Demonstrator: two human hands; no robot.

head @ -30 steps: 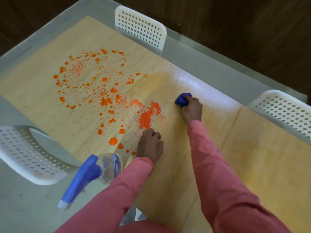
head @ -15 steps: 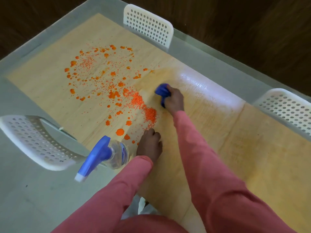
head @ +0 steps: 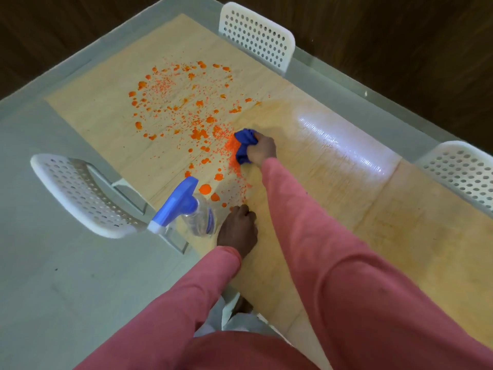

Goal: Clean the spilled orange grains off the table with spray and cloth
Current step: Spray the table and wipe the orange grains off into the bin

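The right hand (head: 262, 150) has its fingers clamped round a bunched blue cloth (head: 244, 145), pressed to the counter (head: 333, 209) at the right edge of the grains (head: 186, 113). The left hand (head: 237, 228) rests on the counter near the bottom of the spill with its fingers curled under, holding nothing; it looks like a brace for the reach.

The grains lie scattered over the upper left of the frame, fine specks mixed with fatter wet blobs, with a denser ridge heaped right against the cloth. The counter to the right of the cloth shines wet and shows no grains.

To do this wipe well, I'd say keep the cloth flat and pressed, sweep leftward in overlapping passes, and herd the ridge into one pile rather than flicking it; loose grains could roll off the near edge. The wet blobs will probably smear, so a fresh face of cloth may be needed.

Counted: one cloth, one spray bottle (head: 186, 209) standing just left of the left hand, three white perforated chairs, at the top (head: 256, 36), the left (head: 80, 193) and the right edge (head: 461, 172).
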